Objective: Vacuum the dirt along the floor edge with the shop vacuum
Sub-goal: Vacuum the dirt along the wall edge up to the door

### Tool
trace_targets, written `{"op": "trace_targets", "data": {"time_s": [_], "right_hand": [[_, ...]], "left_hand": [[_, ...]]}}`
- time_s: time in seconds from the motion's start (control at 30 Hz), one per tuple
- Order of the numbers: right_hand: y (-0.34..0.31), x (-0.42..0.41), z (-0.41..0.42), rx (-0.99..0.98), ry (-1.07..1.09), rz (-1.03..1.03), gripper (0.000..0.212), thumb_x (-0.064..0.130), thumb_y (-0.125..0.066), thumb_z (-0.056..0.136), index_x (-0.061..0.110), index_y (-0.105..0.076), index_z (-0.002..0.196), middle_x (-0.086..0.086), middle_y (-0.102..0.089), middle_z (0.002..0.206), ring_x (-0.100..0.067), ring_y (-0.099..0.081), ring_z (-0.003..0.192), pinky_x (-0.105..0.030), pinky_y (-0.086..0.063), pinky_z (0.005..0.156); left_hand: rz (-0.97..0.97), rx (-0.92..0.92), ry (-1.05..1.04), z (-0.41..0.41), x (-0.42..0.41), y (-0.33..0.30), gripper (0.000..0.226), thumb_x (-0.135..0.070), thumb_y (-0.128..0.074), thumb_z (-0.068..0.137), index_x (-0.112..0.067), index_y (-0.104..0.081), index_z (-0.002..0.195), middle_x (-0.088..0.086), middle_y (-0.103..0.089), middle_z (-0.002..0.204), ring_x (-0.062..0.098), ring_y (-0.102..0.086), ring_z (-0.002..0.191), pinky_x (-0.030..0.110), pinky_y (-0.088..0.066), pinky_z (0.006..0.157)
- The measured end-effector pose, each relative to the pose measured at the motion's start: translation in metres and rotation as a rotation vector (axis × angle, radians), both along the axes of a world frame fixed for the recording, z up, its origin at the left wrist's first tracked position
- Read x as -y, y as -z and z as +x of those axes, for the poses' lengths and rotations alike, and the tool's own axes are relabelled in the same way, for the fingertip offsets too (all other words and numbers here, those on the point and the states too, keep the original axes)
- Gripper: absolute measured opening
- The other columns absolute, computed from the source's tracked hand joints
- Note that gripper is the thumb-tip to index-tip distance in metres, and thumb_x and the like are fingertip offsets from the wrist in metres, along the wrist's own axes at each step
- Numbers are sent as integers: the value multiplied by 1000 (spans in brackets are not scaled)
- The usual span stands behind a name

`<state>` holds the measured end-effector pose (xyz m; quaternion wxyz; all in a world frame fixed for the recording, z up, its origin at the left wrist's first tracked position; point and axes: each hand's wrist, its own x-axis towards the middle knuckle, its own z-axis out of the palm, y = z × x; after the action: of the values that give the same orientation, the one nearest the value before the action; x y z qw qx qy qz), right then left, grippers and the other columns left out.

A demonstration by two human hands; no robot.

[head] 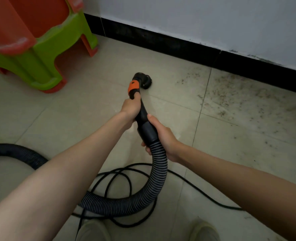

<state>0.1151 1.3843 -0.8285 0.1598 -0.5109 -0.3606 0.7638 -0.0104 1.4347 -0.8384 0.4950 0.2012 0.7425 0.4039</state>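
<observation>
The round black vacuum nozzle (142, 80) rests on the beige tile floor, joined by an orange collar (133, 86) to a black handle tube. My left hand (130, 108) grips the tube just below the collar. My right hand (162, 136) grips the black cuff where the ribbed grey hose (158, 173) begins. The hose loops down and away to the left. Dark specks of dirt (244, 100) lie scattered on the tiles to the right of the nozzle, up to the black baseboard (178, 46).
Stacked green and red plastic stools (37, 40) stand at the upper left near the wall. A black power cord (119, 173) lies coiled on the floor under the hose. Both my shoes (203, 231) show at the bottom edge.
</observation>
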Motion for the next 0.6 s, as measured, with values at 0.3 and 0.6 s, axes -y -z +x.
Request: {"op": "trace_targets", "data": {"time_s": [0.3, 0.6], "right_hand": [[1, 20, 21, -48, -141, -68, 54, 55, -48, 92, 2, -56, 96, -16, -56, 64, -19, -53, 39, -21, -43, 38], [7, 48, 56, 4, -35, -68, 59, 58, -49, 90, 0, -59, 94, -17, -59, 63, -22, -53, 42, -24, -45, 41]], "left_hand": [[-45, -78, -181, 16, 36, 9, 51, -47, -37, 95, -5, -49, 121, 11, -57, 107, 27, -57, 94, 33, -47, 82], [-28, 32, -58, 56, 51, 13, 45, -41, -38, 97, -4, -48, 121, 7, -55, 93, 23, -55, 86, 31, -45, 76]]}}
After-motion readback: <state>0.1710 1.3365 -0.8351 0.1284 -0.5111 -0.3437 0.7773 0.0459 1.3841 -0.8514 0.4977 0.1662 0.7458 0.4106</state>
